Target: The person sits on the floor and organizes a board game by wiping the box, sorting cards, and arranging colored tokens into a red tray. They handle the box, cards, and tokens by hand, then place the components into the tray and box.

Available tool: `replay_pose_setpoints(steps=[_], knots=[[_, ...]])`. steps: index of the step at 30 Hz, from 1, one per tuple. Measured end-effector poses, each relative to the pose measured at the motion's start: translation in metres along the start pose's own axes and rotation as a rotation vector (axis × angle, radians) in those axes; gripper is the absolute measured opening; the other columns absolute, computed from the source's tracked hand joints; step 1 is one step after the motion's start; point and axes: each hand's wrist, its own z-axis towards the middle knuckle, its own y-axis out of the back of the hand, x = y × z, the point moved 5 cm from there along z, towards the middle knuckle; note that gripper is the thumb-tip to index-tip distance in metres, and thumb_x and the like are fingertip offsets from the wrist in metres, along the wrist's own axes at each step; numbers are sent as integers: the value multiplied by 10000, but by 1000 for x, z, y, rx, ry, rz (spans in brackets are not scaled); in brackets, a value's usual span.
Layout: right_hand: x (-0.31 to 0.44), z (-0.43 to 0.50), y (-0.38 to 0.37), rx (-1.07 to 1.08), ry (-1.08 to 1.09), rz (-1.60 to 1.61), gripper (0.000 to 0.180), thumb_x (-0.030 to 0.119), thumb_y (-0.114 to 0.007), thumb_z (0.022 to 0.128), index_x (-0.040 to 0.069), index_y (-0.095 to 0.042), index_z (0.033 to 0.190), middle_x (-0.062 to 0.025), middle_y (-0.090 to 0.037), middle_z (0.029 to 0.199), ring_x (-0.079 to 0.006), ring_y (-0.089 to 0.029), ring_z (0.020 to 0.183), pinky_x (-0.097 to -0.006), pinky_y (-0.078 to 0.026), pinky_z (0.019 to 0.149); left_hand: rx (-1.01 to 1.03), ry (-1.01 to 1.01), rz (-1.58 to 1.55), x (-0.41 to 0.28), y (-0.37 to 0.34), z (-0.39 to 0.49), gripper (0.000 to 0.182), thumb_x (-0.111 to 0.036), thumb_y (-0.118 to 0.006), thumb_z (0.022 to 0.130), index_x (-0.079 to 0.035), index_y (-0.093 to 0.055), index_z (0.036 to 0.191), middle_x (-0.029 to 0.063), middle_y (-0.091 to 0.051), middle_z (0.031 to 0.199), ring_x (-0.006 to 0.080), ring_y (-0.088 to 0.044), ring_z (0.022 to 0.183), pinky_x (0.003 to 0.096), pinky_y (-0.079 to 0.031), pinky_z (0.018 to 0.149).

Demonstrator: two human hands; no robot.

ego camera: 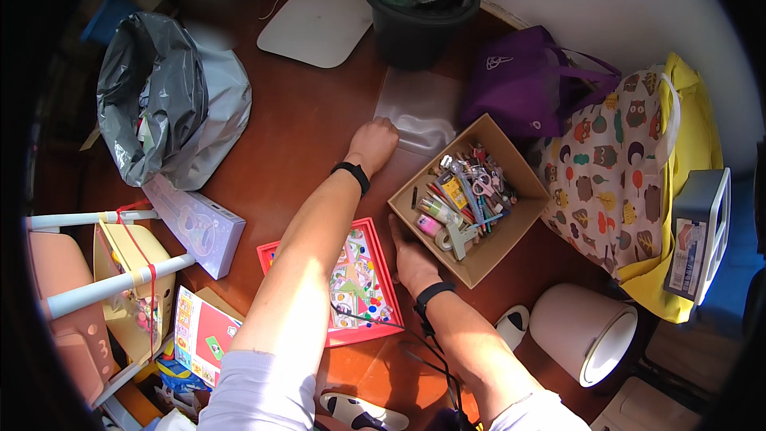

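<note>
Before me stands a cardboard box [519, 224] full of pencils, pens, pink scissors, a ruler and rolls of tape. My right hand [413, 260] touches the box's near left side, its fingers partly hidden against the cardboard. Farther forward and to the left, my left hand [374, 143] has curled fingers at the edge of a clear plastic sheet [413, 111] on the reddish-brown floor; whether it grips the sheet I cannot tell. Partly beneath my left forearm lies a red-rimmed tray [383, 263] with colourful paper pieces and small plastic bits.
A grey plastic bag [221, 108], a purple boxed item [209, 227] and a shelf with bins [137, 287] are at left. Ahead are a white flat panel [317, 24] and a black bucket [413, 36]. Purple [508, 84] and owl-print bags [604, 173] and a white bin [574, 323] stand at right.
</note>
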Motion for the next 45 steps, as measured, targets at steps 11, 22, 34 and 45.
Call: replay_pose_setpoints(steps=[11,22,34,45], knots=[[5,0,-3,-131,20,-47,1450,368,-988,692,225,6,1737,-259,-352,1696,-460,-383,1541,-546,-308,1273,-77,832,-572,54,22,-34,578,-335,-883,787,30,-657,1174,263,-670,1240,403,-671,1171,457,-548,1058],[6,2,4,-176,-32,-149,873,137,-523,1016,195,-47,1745,-220,-325,1724,-414,-395,1548,-564,-282,1273,193,924,-771,19,-12,15,502,-245,-831,848,15,-721,1262,272,-699,1327,477,-666,1224,509,-552,1027],[3,7,-10,-85,-16,-147,1165,284,-760,893,150,38,1731,-241,-694,1216,-375,-714,1024,-530,-559,948,-191,1032,-1416,71,137,-205,312,-72,-469,1079,35,-549,1361,131,-683,803,151,-650,564,258,-499,469],[0,-7,12,202,-9,273,1512,104,-962,716,256,176,1700,-290,-719,1224,-427,-720,1121,-501,-587,980,-1120,997,-888,182,429,-364,322,-122,-534,1086,31,-552,1369,143,-728,880,147,-681,608,259,-546,521]])
